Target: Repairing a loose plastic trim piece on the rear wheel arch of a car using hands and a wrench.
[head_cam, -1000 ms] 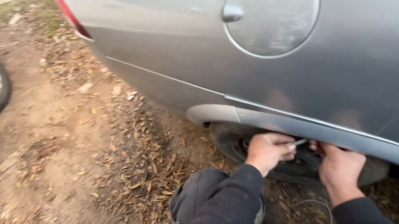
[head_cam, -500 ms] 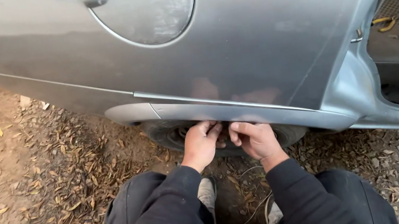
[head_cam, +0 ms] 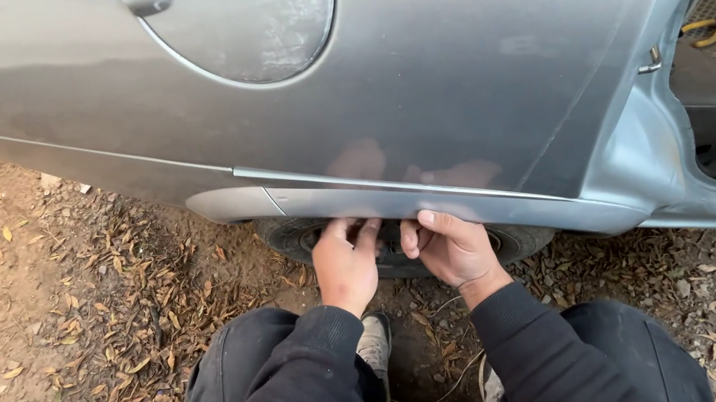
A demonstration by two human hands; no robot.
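Silver wheel-arch trim (head_cam: 395, 193) is the reference. I have my left hand (head_cam: 345, 266) and right hand (head_cam: 448, 249) just below it, fingers curled up behind its lower edge above the tyre (head_cam: 520, 242); what they grip is hidden. Step: working the trim edge. Next calls for an even pull.

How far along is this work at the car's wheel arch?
Done: nothing visibly finished. In hand: both hands, left hand and right hand, reach under the silver wheel arch trim above the tyre. Left: hard to tell; what the fingers do underneath is hidden.
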